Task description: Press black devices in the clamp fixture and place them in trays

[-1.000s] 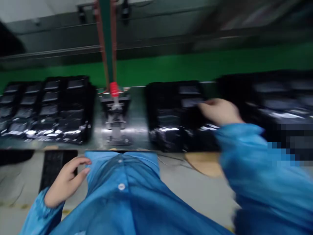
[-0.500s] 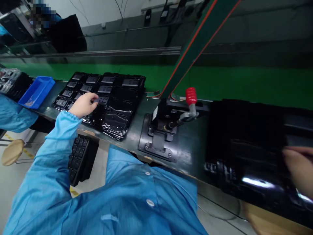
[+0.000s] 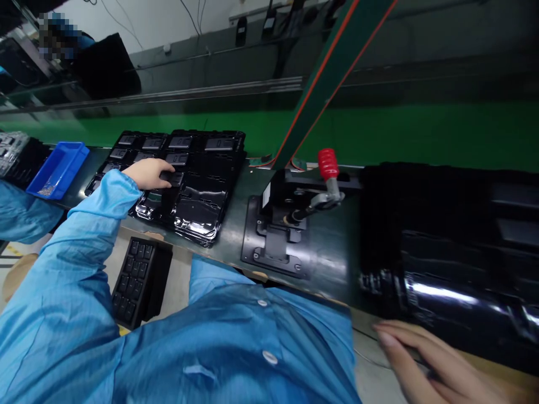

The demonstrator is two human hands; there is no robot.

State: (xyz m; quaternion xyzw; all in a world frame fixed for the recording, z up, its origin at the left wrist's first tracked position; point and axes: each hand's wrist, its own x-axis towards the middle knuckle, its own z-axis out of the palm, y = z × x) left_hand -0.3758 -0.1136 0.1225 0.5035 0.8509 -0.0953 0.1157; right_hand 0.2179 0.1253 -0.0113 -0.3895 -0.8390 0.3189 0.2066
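Observation:
My left hand (image 3: 150, 173) reaches over the left black plastic tray (image 3: 201, 203), its thumb and fingers closed on a small black rectangular part (image 3: 177, 178). Similar parts, among them one at the tray's far corner (image 3: 219, 145), lie in the pockets. Low at the right edge of the view, my right hand (image 3: 433, 359) hangs before the bench front; its fingertips are together and nothing shows between them. Between the hands stands a black clamp fixture (image 3: 275, 244) with a red-gripped lever (image 3: 328, 164), and its flat nest holds no separate part that I can make out.
Another black tray stack (image 3: 438, 264) lies at the right. A blue bin (image 3: 59, 171) with small pieces stands far left, beside a co-worker's blue sleeve (image 3: 25, 213). A green slanted post (image 3: 332, 78) rises behind the fixture. A black box (image 3: 135, 280) sits below the bench.
My right hand has come away from the right tray, moving left and toward my body. My left hand stays at the left tray, its fingers now lower on the part. The view has shifted slightly.

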